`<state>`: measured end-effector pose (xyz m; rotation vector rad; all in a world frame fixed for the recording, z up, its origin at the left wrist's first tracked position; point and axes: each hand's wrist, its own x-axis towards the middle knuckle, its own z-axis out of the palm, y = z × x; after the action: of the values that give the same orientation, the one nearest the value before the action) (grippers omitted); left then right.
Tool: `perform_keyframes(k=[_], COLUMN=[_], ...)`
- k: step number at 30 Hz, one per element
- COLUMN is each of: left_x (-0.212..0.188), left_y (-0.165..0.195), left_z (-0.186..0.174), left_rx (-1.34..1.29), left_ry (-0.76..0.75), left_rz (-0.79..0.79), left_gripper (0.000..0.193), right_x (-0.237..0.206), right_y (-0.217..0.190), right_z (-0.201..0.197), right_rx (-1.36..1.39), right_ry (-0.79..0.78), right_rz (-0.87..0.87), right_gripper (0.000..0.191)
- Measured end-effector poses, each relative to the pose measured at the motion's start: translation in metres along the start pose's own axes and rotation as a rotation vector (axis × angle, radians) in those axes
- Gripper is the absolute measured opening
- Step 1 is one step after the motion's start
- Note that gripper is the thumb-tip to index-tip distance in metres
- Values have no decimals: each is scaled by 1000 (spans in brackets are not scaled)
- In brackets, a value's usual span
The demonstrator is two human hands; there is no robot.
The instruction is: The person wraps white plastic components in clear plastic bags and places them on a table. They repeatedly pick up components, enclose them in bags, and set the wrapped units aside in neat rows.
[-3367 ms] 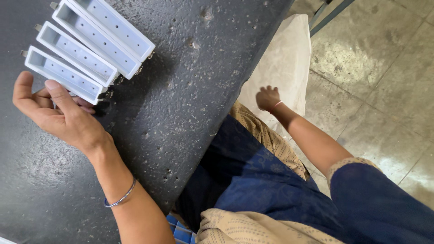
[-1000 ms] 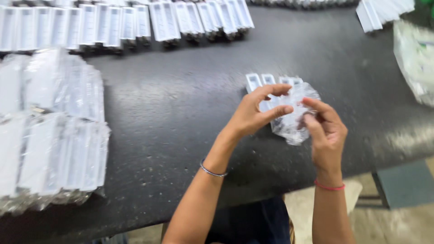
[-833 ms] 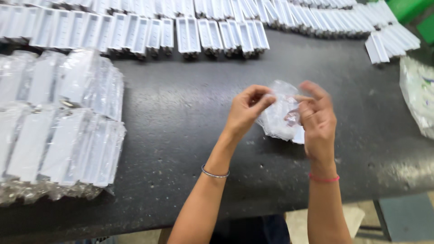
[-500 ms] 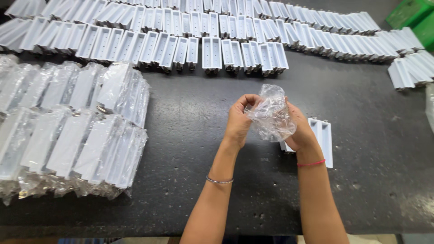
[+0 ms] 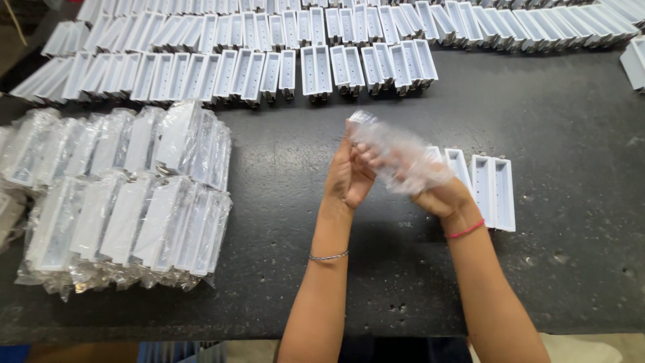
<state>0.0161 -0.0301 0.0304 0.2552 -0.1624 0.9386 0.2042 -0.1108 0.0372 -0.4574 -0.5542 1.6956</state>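
Note:
Both hands are raised over the dark table (image 5: 557, 134), holding a clear plastic bag (image 5: 396, 151) between them. My left hand (image 5: 348, 175) pinches the bag's left end near its mouth. My right hand (image 5: 437, 191) is under and inside the crumpled bag, gripping it. Right behind my right hand lie three loose white rectangular trough-shaped parts (image 5: 492, 189) side by side on the table.
A stack of the same white parts wrapped in clear bags (image 5: 127, 195) fills the left side. Long rows of unwrapped white parts (image 5: 282, 60) run across the back of the table. The table's front edge (image 5: 201, 333) is close to my body.
The view swung from the floor side up to the table. My hands took up the plastic bag, lifted it off the loose white parts and now spread it between them.

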Motion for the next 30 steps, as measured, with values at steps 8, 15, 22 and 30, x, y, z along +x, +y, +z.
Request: perform_keyframes(k=[8,15,22,30], left_x=[-1,-15,-22,-26], left_y=[-53,-108,-117,-110], left_z=[29,26,38,63], left_rx=[525,866,817,952], left_ry=[325,193,165,180], left_rz=[-284,-467,-522,-440], left_gripper=[29,29,16,17], right_x=[-15,-24,-25,-38], right_y=[5,-15,-31,-41], right_z=[62,83,83,88], right_rx=[-512,-1231,-676,-303], right_ry=[-138,198,244,-39], right_rz=[-429,-1078,-1016,-660], right_gripper=[53,57,64,74])
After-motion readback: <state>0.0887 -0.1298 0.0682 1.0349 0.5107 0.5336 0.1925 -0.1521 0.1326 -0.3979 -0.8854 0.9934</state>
